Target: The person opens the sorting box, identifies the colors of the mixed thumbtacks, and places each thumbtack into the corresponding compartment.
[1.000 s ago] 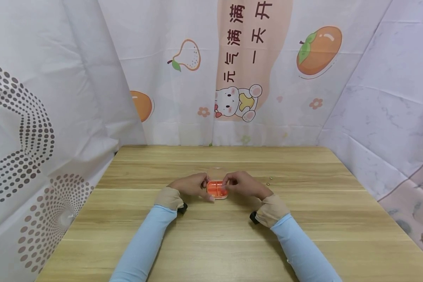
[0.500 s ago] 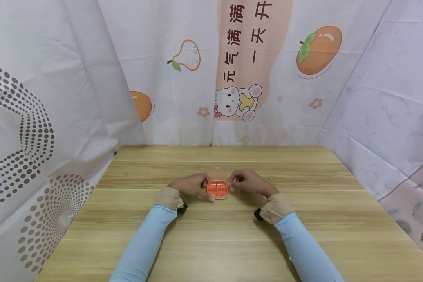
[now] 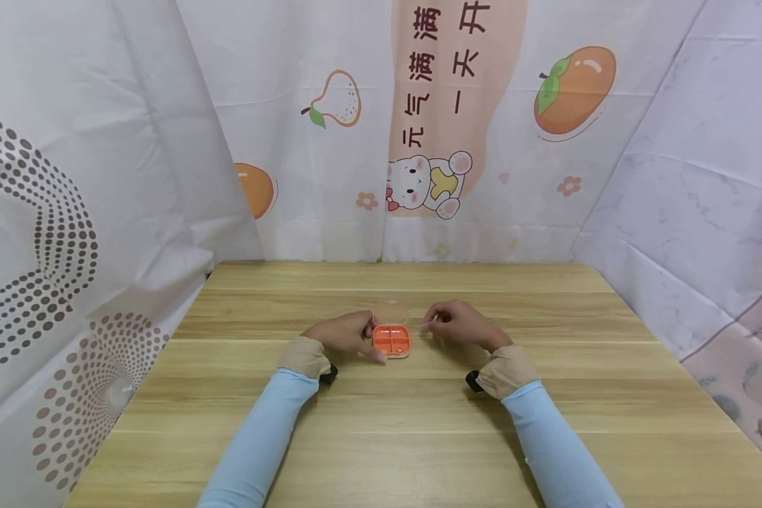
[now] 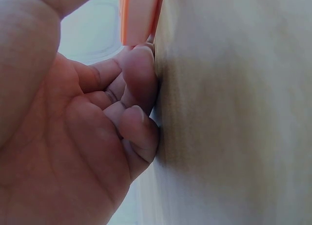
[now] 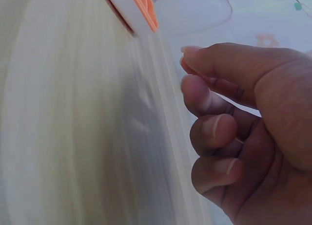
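Between the two hands, on the wooden worktop (image 3: 394,409), sits one small orange box (image 3: 391,341) divided into compartments, its clear lid (image 3: 390,312) standing open behind it. The left hand (image 3: 346,334) grips the box's left side, its fingers curled against that edge and resting on the wood; the left wrist view shows the orange edge just above the curled fingers (image 4: 139,74). The right hand (image 3: 460,325) lies just right of the box, apart from it, with thumb and forefinger pressed together and the other fingers (image 5: 214,132) curled in; whether anything is pinched between them cannot be told. No label shows on the box.

Beyond the hands hangs a printed cloth (image 3: 457,127) carrying the only readable writing: Chinese characters in two columns, "元气满满" and "一天开", the second cut off by the frame's top. Its pictures count one cartoon bear (image 3: 427,185), one pear (image 3: 338,100), two orange fruits (image 3: 574,90) and two small flowers. Left of the hands hangs one dotted cloth (image 3: 44,233), to the right one marbled cloth (image 3: 705,176).
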The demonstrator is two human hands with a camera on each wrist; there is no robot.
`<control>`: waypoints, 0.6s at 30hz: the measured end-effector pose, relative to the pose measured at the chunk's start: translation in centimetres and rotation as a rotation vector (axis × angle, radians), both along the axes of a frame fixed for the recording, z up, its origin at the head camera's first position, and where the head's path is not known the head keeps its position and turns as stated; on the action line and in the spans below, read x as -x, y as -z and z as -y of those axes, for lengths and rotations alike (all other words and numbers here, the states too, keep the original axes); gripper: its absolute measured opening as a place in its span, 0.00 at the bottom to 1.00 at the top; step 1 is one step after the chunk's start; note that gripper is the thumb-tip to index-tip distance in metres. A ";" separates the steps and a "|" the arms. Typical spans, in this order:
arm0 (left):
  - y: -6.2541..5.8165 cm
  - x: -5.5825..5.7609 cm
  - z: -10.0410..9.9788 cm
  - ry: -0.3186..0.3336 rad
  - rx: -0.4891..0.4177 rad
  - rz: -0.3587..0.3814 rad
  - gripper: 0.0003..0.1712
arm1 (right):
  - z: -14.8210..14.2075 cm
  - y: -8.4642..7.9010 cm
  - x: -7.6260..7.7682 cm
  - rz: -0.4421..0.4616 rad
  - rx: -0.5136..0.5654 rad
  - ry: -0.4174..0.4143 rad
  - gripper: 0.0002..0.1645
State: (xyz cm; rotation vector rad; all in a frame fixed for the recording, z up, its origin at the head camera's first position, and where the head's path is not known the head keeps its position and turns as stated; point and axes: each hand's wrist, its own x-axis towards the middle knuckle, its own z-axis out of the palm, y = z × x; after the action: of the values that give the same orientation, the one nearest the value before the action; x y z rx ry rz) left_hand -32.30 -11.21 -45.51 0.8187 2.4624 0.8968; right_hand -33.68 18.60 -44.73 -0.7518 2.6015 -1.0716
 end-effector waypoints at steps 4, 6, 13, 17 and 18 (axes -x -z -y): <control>-0.2 -0.2 0.1 0.006 -0.009 0.002 0.36 | -0.6 -0.1 0.1 0.026 0.015 0.025 0.10; -0.3 -0.3 0.1 0.007 -0.018 0.007 0.36 | -0.8 0.0 0.2 0.034 0.016 0.033 0.10; -0.5 -0.5 0.1 -0.004 -0.009 0.006 0.37 | -1.8 0.0 0.5 0.031 0.021 0.049 0.11; -0.4 -0.4 0.0 -0.010 -0.008 0.008 0.37 | -2.4 0.0 0.5 0.015 0.019 0.054 0.11; -0.4 -0.4 0.0 -0.009 -0.009 0.008 0.37 | -2.5 0.0 0.5 0.012 0.018 0.058 0.11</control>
State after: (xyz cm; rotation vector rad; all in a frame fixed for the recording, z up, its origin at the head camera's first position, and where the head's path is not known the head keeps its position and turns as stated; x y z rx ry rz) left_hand -31.89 -11.24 -45.13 0.8060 2.4585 0.9137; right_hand -34.21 21.09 -44.71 -0.6751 2.6218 -1.1141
